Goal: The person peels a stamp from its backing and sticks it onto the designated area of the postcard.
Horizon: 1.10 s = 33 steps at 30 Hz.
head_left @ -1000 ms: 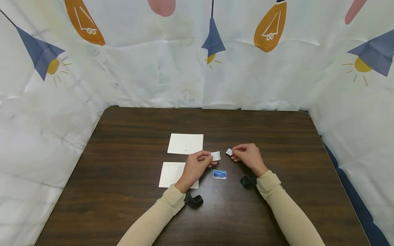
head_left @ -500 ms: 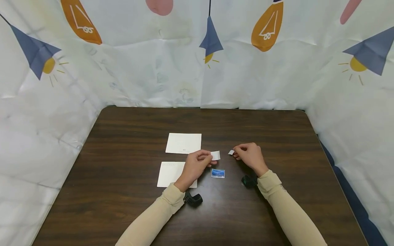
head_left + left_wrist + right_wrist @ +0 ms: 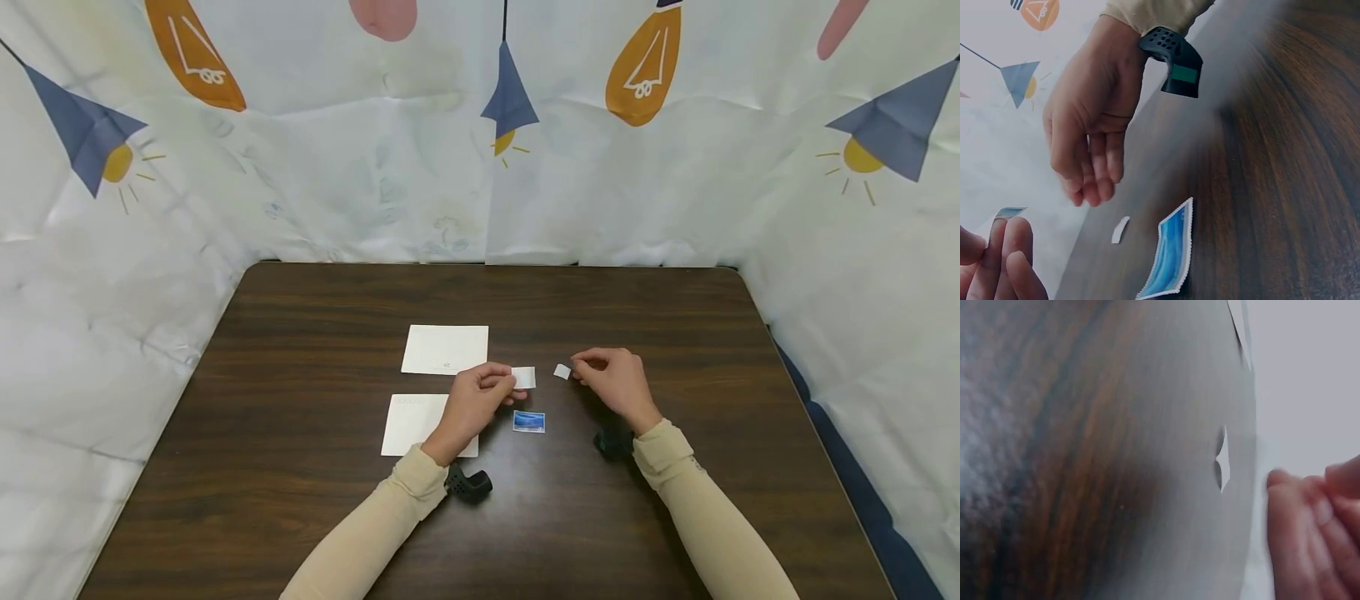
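My left hand (image 3: 475, 400) pinches a small stamp (image 3: 524, 377) between thumb and fingers, its white back up; in the left wrist view a bluish side of it shows above the fingertips. Another stamp (image 3: 528, 422), blue with a white perforated border, lies on the table (image 3: 637, 533) just below, and its edges curl in the left wrist view (image 3: 1169, 250). To the right, a small white paper scrap (image 3: 562, 372) lies on the table. My right hand (image 3: 613, 383) hovers right beside that scrap, fingers loosely bent and nothing between them.
Two white cards, an upper card (image 3: 445, 348) and a lower card (image 3: 408, 425), lie to the left; my left hand and forearm partly cover the lower one. Black wrist cameras sit under both cuffs. A patterned white curtain (image 3: 337, 183) encloses the table's back and sides.
My right hand has let go of the small paper scrap and drawn slightly to the right. The scrap now lies on the table. My left hand still holds its stamp, nearly unmoved.
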Each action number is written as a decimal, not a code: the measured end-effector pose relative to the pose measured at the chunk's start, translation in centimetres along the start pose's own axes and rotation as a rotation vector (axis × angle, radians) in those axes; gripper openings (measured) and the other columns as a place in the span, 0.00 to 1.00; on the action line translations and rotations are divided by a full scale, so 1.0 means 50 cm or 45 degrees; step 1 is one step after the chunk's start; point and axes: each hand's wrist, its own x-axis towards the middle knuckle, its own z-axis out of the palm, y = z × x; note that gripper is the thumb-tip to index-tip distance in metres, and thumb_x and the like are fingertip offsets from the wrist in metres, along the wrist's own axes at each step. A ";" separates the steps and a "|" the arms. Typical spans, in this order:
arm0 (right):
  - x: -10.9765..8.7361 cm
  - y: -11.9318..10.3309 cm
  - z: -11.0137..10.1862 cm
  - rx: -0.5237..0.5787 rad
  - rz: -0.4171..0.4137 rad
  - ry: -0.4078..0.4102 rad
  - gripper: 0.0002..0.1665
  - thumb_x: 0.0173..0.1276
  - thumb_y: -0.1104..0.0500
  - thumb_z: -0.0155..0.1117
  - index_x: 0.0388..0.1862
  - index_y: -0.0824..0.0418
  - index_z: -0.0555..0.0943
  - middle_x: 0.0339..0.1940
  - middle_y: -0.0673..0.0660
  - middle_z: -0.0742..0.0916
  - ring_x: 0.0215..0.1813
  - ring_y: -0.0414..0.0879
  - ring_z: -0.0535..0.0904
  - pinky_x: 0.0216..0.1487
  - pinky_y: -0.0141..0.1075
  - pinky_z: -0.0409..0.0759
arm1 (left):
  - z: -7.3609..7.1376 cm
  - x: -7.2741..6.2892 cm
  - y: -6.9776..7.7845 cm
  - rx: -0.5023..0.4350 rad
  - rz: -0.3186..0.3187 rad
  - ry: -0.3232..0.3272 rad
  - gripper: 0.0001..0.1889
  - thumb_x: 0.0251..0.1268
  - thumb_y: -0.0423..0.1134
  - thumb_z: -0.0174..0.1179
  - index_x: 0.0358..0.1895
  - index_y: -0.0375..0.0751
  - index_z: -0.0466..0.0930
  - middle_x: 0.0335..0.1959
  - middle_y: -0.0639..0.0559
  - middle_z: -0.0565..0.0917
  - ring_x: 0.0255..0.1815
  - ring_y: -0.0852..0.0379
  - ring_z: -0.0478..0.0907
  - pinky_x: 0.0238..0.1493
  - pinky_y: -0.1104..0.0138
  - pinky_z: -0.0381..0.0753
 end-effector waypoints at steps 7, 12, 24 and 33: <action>-0.023 -0.022 0.009 0.041 -0.345 0.090 0.11 0.65 0.62 0.75 0.46 0.61 0.91 0.40 0.56 0.94 0.39 0.46 0.91 0.43 0.37 0.91 | -0.002 0.000 0.010 -0.057 -0.016 -0.031 0.10 0.74 0.38 0.63 0.51 0.38 0.85 0.41 0.41 0.93 0.39 0.51 0.91 0.48 0.54 0.89; -0.036 -0.035 0.015 0.041 -0.601 0.146 0.15 0.58 0.65 0.81 0.45 0.62 0.90 0.39 0.54 0.93 0.37 0.44 0.89 0.41 0.40 0.91 | -0.003 -0.002 0.017 -0.082 -0.023 -0.061 0.12 0.74 0.39 0.63 0.53 0.37 0.85 0.42 0.41 0.93 0.41 0.51 0.92 0.45 0.63 0.90; -0.045 -0.053 0.030 -0.120 -1.027 0.307 0.20 0.48 0.68 0.85 0.42 0.62 0.89 0.39 0.55 0.90 0.39 0.47 0.87 0.41 0.36 0.88 | -0.002 -0.004 0.024 -0.154 -0.034 -0.106 0.13 0.75 0.38 0.62 0.54 0.34 0.84 0.46 0.38 0.92 0.41 0.59 0.92 0.51 0.60 0.91; -0.043 -0.053 0.032 -0.287 -1.200 0.277 0.20 0.48 0.68 0.85 0.41 0.61 0.87 0.42 0.55 0.86 0.46 0.48 0.81 0.48 0.39 0.86 | -0.001 -0.003 0.022 -0.220 -0.039 -0.132 0.14 0.76 0.38 0.61 0.54 0.31 0.82 0.47 0.36 0.92 0.41 0.61 0.92 0.46 0.68 0.90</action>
